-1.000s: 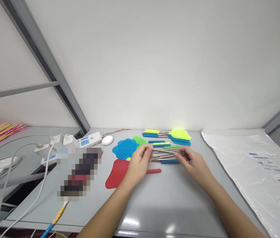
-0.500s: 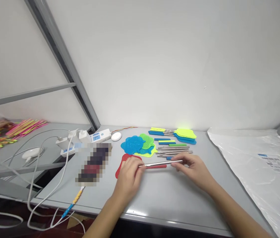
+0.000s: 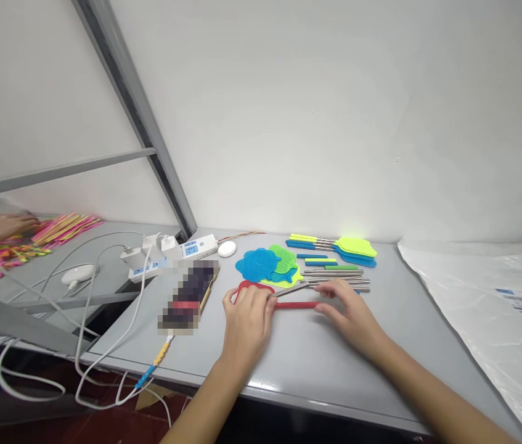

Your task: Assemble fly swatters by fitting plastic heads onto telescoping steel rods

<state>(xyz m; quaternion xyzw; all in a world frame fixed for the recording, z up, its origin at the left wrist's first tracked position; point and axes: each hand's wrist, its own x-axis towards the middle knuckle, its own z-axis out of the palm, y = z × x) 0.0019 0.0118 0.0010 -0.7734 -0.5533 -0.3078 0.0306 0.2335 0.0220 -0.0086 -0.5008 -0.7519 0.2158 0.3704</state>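
My left hand (image 3: pixel 249 317) is closed on one end of a thin metal rod (image 3: pixel 293 290), its fingers over the red mesh fly swatter head (image 3: pixel 251 285). The rod slants up to the right, with its far end by my right fingertips. My right hand (image 3: pixel 346 311) is open, thumb and fingers apart. Its thumb is at the right end of a red handle tube (image 3: pixel 295 305) on the table. Behind my hands lie blue (image 3: pixel 256 265) and green (image 3: pixel 283 258) swatter heads, several metal rods (image 3: pixel 334 275) and loose blue, yellow and green handle tubes (image 3: pixel 318 261).
Complete swatters (image 3: pixel 355 246) are piled by the wall. A blurred-out phone (image 3: pixel 189 299) on a cable lies left, near power strips (image 3: pixel 198 246) and a white round puck (image 3: pixel 227 248). White plastic packaging (image 3: pixel 473 308) covers the right side. Another person's hand (image 3: pixel 6 228) is far left.
My right hand has loosened from the metal rod and its fingers have spread. The rod now tilts, its right end farther back. The view has shifted slightly left.
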